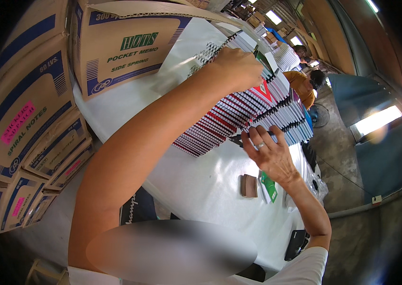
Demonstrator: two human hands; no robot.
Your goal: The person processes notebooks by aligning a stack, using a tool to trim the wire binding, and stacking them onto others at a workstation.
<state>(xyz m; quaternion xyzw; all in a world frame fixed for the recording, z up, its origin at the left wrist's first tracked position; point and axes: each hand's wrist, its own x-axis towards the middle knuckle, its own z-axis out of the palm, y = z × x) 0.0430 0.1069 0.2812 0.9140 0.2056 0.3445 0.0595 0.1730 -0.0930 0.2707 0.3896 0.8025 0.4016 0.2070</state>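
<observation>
Rows of spiral notebooks (217, 121) are stacked on a white-covered table, their coil edges facing me, some red and some black. Across the top of the stack reaches my left hand (239, 69), its fingers curled down at a green-edged notebook (266, 71); the hand itself hides part of the grip. A red and white cover (261, 90) shows just below it. My right hand (273, 156), with a ring on one finger, has its fingers bent against the near lower edge of the black-coiled notebooks (284, 116). Its fingertips are partly lost against the dark coils.
Printed cardboard cartons (129, 52) stand at the left, with more piled below. On the table (196, 185) lie a brown block (249, 185), a green packet (268, 187) and a black phone-like object (295, 244). Co-workers (300, 85) and a fan (320, 115) are beyond.
</observation>
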